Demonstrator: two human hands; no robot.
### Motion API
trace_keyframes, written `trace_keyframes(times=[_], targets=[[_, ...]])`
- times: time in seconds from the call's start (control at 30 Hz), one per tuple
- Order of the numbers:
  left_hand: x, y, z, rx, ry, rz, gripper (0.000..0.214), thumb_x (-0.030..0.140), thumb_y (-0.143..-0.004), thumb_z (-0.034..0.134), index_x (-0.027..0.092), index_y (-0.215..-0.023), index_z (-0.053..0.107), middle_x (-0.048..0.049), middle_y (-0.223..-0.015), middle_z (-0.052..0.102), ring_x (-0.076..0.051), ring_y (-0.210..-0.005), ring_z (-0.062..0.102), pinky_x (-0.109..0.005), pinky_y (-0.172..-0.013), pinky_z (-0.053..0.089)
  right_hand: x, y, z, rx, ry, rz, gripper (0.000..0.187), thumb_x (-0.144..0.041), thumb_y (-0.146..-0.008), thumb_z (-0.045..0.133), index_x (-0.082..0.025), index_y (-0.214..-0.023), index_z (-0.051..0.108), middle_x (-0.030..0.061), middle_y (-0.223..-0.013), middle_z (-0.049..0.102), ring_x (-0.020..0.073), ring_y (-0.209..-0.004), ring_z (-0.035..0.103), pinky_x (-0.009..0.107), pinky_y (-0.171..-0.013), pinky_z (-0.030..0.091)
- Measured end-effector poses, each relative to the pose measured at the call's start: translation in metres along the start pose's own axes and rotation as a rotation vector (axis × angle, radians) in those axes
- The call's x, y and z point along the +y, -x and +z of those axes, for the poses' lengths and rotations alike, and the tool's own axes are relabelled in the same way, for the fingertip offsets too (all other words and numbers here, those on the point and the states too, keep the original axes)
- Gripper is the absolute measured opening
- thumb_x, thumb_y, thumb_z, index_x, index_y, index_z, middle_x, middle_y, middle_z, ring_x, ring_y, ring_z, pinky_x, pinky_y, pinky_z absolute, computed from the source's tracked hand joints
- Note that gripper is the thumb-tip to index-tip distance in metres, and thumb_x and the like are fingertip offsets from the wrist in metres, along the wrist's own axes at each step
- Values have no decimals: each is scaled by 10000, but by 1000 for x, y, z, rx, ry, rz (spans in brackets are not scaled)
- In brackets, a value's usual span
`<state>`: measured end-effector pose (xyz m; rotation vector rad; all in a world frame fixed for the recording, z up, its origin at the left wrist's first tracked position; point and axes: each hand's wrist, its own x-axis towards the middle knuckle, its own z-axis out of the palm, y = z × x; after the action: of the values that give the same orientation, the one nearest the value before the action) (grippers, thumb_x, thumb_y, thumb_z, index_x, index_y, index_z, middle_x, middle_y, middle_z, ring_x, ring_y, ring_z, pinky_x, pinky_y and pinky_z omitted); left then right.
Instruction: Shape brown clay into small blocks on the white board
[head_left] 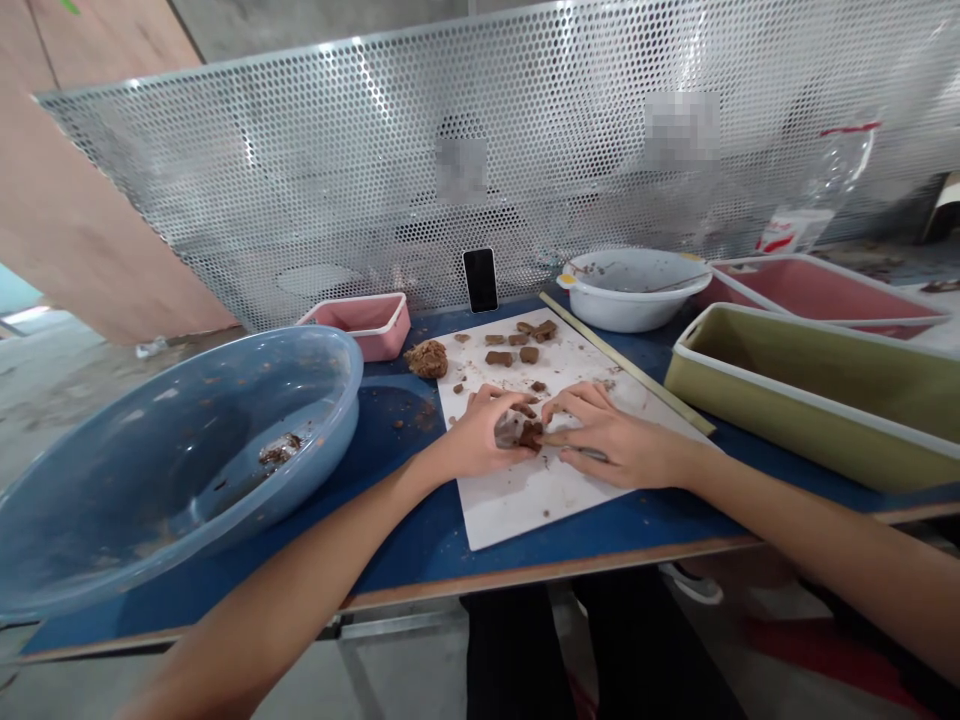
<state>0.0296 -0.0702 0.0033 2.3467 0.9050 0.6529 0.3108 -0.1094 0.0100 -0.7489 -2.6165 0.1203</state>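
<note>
My left hand (474, 436) is curled round a small greyish object (508, 428) with brown clay (531, 436) at its right side; the object's kind is unclear. A thin modelling tool (594, 454) is pinched in my right hand (626, 448), its front end close to the clay. Both hands are low over a white board (510, 515) scattered with crumbs. Several shaped clay pieces (499, 358) lie on the board's far part. A rough clay lump (427, 359) sits at its left edge.
At left stands a large blue basin (330, 400), with a pink tub (386, 330) behind it. A phone (480, 280) leans on the perforated metal screen (337, 180). To the right are a strip (630, 365), white basin (630, 310), green trough (810, 400), red tray (825, 285) and bottle (821, 190).
</note>
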Motion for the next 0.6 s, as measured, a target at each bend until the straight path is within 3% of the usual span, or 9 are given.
trace_keyframes(times=[0.2, 0.37, 0.6], targets=[[-18, 2, -4, 149, 81, 201, 451, 271, -1026, 614, 268, -1477, 597, -135, -1371, 687, -327, -1346, 585, -541, -1188, 466, 2, 4, -3, 56, 28, -31, 400, -335, -1118, 534, -316, -1480, 703, 143, -1400, 583, 337, -1270, 497, 553, -1062, 443], [-23, -1, -5, 291, 112, 129, 419, 176, -947, 622, 247, -1359, 658, -104, -1265, 740, -316, -1246, 637, -530, -1145, 476, 0, 1, -2, -12, 57, -18, 414, -358, -1124, 516, -318, -1505, 674, 152, -1491, 520, 371, -1322, 463, 588, -1066, 432], [-18, -2, -7, 330, 146, 85, 424, 149, -891, 595, 223, -1299, 684, -94, -1201, 748, -305, -1210, 647, -504, -1129, 478, -1, -1, 2, -65, 37, -12, 434, -411, -1127, 528, -329, -1540, 635, 153, -1557, 465, 383, -1354, 410, 618, -1097, 415]])
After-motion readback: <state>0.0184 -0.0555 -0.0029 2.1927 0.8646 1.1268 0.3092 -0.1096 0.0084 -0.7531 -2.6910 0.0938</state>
